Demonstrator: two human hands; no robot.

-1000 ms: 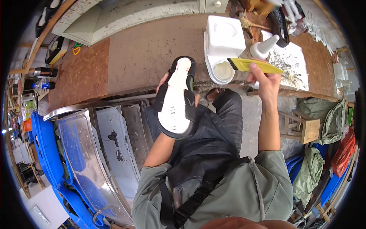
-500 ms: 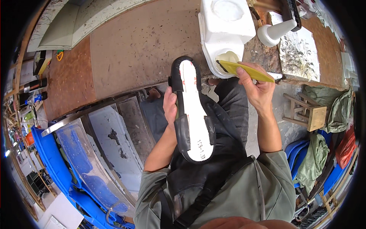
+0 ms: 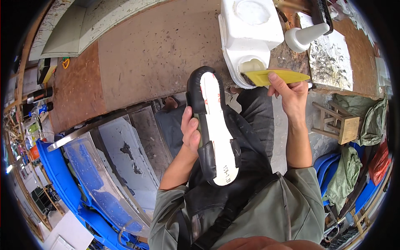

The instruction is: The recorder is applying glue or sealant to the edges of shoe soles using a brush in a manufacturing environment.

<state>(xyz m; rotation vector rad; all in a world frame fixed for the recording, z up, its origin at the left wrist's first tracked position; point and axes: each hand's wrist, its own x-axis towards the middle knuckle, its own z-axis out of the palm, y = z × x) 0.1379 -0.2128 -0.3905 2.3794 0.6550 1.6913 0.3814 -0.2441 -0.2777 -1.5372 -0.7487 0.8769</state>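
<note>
The left hand (image 3: 190, 132) is wrapped around the middle of a black shoe upper on its last (image 3: 212, 125), thumb and fingers closed on its left edge, holding it bottom-up over the lap so that the white insole face looks at the camera, toe end toward the bench and heel toward the chest. The right hand (image 3: 291, 93) is closed in a pinch on a yellow-handled brush (image 3: 277, 76), whose dark bristle end sits at the open mouth of a white plastic jug (image 3: 250, 33) that stands on the edge of the brown workbench (image 3: 158, 50); the pale stuff in that opening looks like glue. A white nozzle bottle (image 3: 306, 35) lies just beyond the jug, and a small wooden stool (image 3: 337, 121) stands on the floor to the right. The risk, as I judge it, lies in the gap between jug and shoe: an overloaded brush could drip onto the dark trousers (image 3: 254, 121) or the black edge of the upper rather than the white face. The jug stands close to the bench edge, so a hard push with the brush could tip it. The one-handed grip near the shoe's middle could also let it twist when the brush presses on it
</note>
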